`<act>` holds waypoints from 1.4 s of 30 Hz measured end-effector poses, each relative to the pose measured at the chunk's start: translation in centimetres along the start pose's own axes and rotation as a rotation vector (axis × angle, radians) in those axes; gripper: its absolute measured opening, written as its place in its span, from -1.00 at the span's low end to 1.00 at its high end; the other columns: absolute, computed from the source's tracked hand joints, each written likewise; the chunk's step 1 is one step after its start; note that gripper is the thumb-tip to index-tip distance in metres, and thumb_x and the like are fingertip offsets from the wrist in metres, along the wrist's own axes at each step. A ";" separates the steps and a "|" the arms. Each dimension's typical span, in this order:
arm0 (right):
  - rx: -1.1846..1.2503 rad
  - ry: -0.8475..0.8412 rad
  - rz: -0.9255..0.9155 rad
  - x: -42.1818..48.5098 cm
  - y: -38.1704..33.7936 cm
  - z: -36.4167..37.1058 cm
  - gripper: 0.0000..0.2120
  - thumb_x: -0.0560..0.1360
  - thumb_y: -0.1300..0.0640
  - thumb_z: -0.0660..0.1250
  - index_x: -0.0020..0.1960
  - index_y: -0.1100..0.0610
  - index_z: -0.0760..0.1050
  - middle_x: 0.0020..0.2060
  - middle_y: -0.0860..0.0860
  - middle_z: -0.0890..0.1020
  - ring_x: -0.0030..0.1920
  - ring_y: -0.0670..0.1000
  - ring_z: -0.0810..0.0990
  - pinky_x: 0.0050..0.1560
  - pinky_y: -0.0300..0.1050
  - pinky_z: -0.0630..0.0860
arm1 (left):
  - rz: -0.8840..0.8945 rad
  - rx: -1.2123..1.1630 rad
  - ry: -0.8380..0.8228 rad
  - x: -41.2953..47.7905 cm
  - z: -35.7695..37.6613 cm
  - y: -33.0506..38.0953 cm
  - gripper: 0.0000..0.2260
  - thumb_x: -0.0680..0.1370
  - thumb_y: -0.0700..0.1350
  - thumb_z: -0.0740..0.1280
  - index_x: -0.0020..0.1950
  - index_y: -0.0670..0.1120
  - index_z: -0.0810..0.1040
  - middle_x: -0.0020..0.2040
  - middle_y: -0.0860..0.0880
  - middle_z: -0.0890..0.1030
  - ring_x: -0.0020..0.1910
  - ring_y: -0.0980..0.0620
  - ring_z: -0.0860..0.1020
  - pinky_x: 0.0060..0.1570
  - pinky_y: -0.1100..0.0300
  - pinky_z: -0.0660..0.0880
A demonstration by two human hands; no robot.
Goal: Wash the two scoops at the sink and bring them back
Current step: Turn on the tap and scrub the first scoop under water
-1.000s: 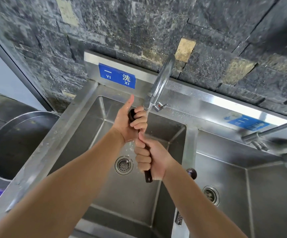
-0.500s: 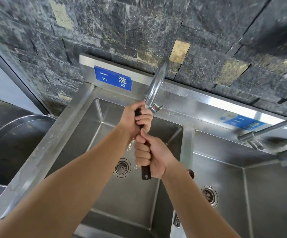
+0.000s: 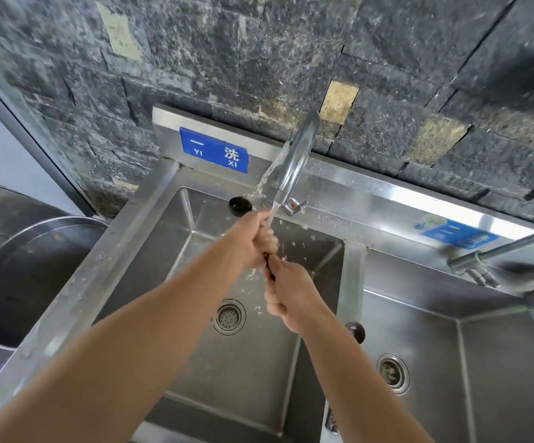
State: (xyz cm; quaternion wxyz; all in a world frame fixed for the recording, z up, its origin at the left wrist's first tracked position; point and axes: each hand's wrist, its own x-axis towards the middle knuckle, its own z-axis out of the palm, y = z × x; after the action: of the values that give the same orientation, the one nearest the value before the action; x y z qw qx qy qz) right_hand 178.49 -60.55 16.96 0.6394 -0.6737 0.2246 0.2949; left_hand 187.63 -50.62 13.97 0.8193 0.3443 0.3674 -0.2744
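Over the left basin: both hands meet under the running water, above the drain (image 3: pixel 228 316).
Left hand (image 3: pixel 249 239): its grip is closed around the upper part of a dark scoop (image 3: pixel 240 206), fingers curled tight, knuckles toward the faucet.
Right hand (image 3: pixel 286 290): fisted just below and right of the left hand, touching it — its grip is closed on the lower part of the same dark handle, of which only a thin sliver shows between the two fists.
Scoop, long axis: runs from the right fist up and away toward the back wall, leaning left; the round black bowl end sticks out past the left hand, near the basin's back rim.
Scoop, bowl: whether its hollow faces up or down, I cannot tell.
Second scoop (image 3: pixel 355 331): a dark rounded end shows on the divider between the two basins, just right of the right forearm; the rest is hidden by the arm.
Water (image 3: pixel 273 174): the stream falls from the faucet (image 3: pixel 300 155) onto the left hand's fingers and the handle, with droplets splashing off around both fists.
Sink (image 3: pixel 150 219): stainless steel, two basins side by side, wet along the back ledge.
Blue sign (image 3: pixel 213 150): fixed on the backsplash behind the left basin, white characters on it.
Right basin: a second tap (image 3: pixel 483 263) reaches in from the right edge — its own drain (image 3: pixel 392 373) sits below.
Left of the sink: a large round metal pot (image 3: pixel 19 276).
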 end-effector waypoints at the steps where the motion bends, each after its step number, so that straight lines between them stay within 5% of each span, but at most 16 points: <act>1: -0.069 0.012 -0.024 -0.2 0.6 -0.2 -0.62 0.67 0.01 0.09 -0.29 0.07 0.36 -0.53 -0.06 0.30 -0.59 -0.09 0.17 -0.44 -0.12 0.00 | -0.001 -0.041 0.020 0.0 -0.4 0.9 -0.59 0.56 -0.14 0.32 -0.44 -0.04 0.26 -0.61 0.06 0.15 -0.67 0.09 0.10 -0.65 0.32 0.08; 8: -0.125 0.145 -0.188 0.5 0.2 -0.1 -0.60 0.66 0.04 0.09 -0.34 0.09 0.33 -0.54 -0.02 0.32 -0.56 -0.04 0.21 -0.47 -0.09 0.13 | 0.009 0.006 -0.135 -0.5 1.7 -0.9 -0.54 0.60 -0.17 0.26 -0.51 -0.05 0.28 -0.61 0.08 0.15 -0.68 0.12 0.09 -0.74 0.29 0.06; 13: -0.181 0.071 -0.163 -0.1 1.0 -0.4 -0.65 0.62 0.06 0.08 -0.33 0.02 0.37 -0.53 -0.08 0.35 -0.62 -0.12 0.19 -0.53 -0.18 0.12 | 0.054 -0.105 -0.007 -0.6 0.5 2.4 -0.60 0.55 -0.22 0.28 -0.45 -0.01 0.24 -0.61 0.09 0.15 -0.68 0.10 0.08 -0.66 0.29 0.08; 18: -0.067 0.078 -0.192 0.0 -0.6 0.2 -0.62 0.67 0.03 0.11 -0.31 0.09 0.33 -0.55 -0.04 0.29 -0.60 -0.08 0.17 -0.52 -0.12 0.09 | 0.036 -0.014 -0.104 -1.1 1.7 0.0 -0.65 0.59 -0.18 0.18 -0.40 -0.02 0.27 -0.60 0.08 0.14 -0.68 0.11 0.09 -0.72 0.31 0.03; 24: 0.174 -0.159 -0.073 -1.8 -0.4 -0.5 -0.69 0.70 0.12 0.04 -0.15 0.17 0.41 -0.51 -0.03 0.32 -0.56 -0.09 0.17 -0.56 -0.23 0.08 | 0.115 -0.174 -0.033 -2.1 0.4 3.6 -0.55 0.59 -0.16 0.27 -0.48 -0.01 0.25 -0.61 0.09 0.16 -0.68 0.13 0.09 -0.72 0.30 0.01; 36: 0.141 -0.130 -0.082 0.2 -1.2 0.0 -0.68 0.68 0.11 0.16 -0.19 0.22 0.48 -0.51 0.01 0.45 -0.54 -0.08 0.26 -0.50 -0.21 0.13 | 0.215 -0.401 -0.028 -1.7 -2.0 4.4 -0.49 0.66 -0.08 0.12 -0.52 -0.04 0.20 -0.61 0.07 0.14 -0.67 0.10 0.08 -0.68 0.29 0.03; 42: 0.338 -0.134 -0.064 0.8 -2.2 1.6 -0.81 0.59 0.37 0.09 -0.10 0.23 0.44 -0.42 0.07 0.44 -0.48 -0.04 0.33 -0.52 -0.22 0.22 | 0.208 -0.403 -0.067 -2.1 0.0 2.4 -0.58 0.66 -0.07 0.14 -0.41 -0.03 0.22 -0.61 0.07 0.15 -0.68 0.12 0.09 -0.70 0.29 0.04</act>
State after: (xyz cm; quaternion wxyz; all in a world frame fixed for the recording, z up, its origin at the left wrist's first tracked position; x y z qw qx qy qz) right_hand 180.43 -58.76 18.01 0.7659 -0.5425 0.2063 0.2766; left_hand 188.08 -48.75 16.44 0.9071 0.2004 0.3499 -0.1210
